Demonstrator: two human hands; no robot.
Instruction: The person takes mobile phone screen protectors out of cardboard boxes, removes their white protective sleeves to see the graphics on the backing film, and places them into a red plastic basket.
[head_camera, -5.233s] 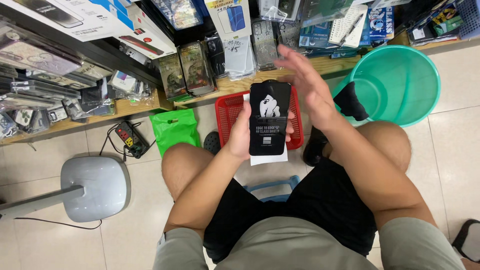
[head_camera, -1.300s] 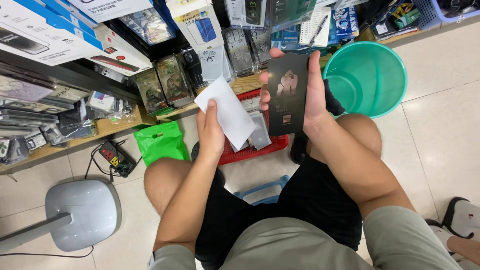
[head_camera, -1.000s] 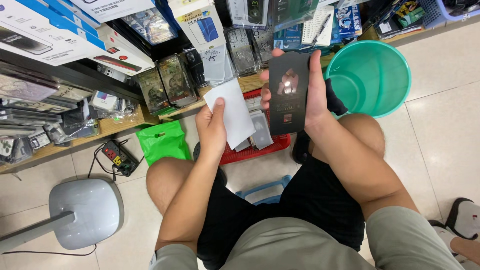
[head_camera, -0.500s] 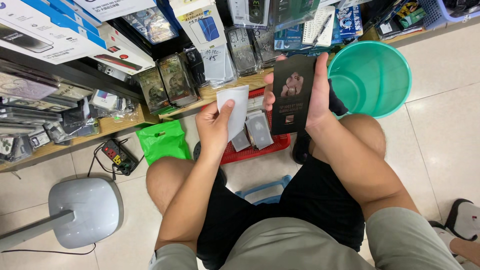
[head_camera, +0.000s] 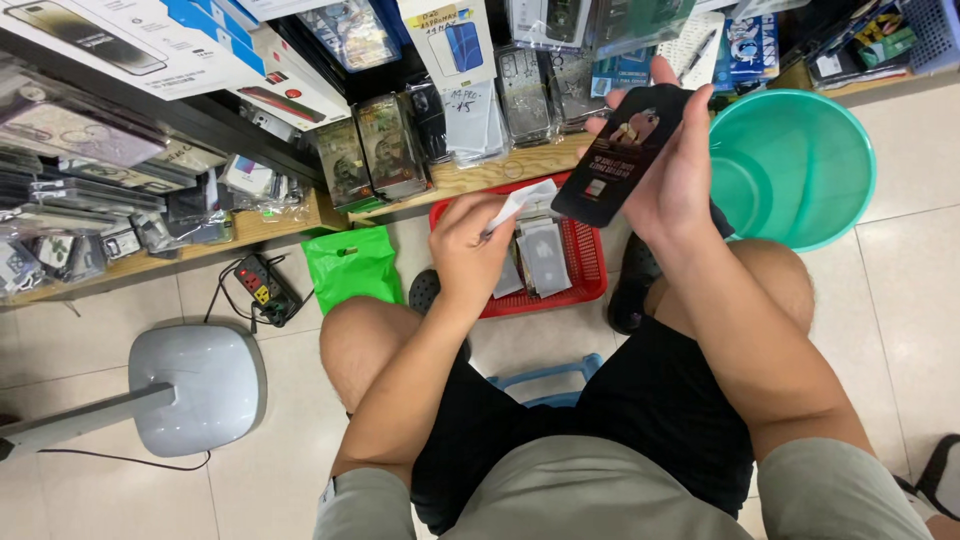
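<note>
Above the red mesh basket (head_camera: 585, 262), hands with glossy black packet (head_camera: 622, 155), white sleeve (head_camera: 520, 203).

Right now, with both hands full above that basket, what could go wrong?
The white sleeve is only pinched at its edge by the left hand, so it might slip into the red basket. The black packet sits tilted in the right hand beside the green bucket and could drop in.

One basin (head_camera: 795, 165), one basket (head_camera: 585, 270), perhaps three packets (head_camera: 540, 258).
</note>
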